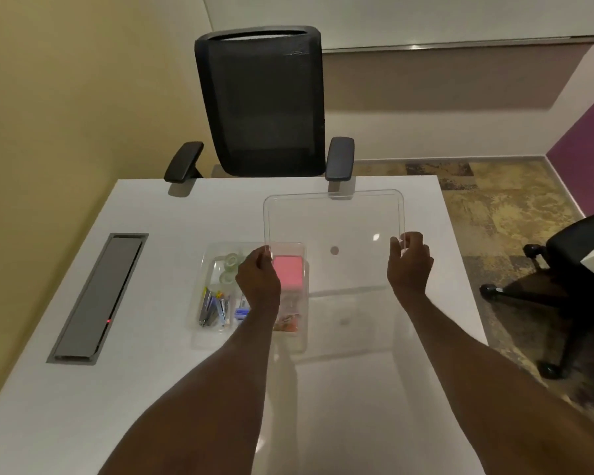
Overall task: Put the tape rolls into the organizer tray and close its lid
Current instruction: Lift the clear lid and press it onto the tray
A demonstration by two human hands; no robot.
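A clear plastic lid [333, 217] hangs above the white table, tilted up, to the right of the organizer tray [199, 293]. My left hand [258, 281] pinches the lid's near left corner and my right hand [409, 265] grips its near right corner. The clear tray rests on the table, partly behind my left hand. Two clear tape rolls [230, 267] lie in its far left compartment. A pink pad [288, 270] fills the far right compartment, pens [213, 308] the near left one.
A black mesh office chair [261, 104] stands at the table's far edge. A grey cable hatch [98, 298] is set into the table on the left. Another chair's base [559, 299] stands on the floor at the right.
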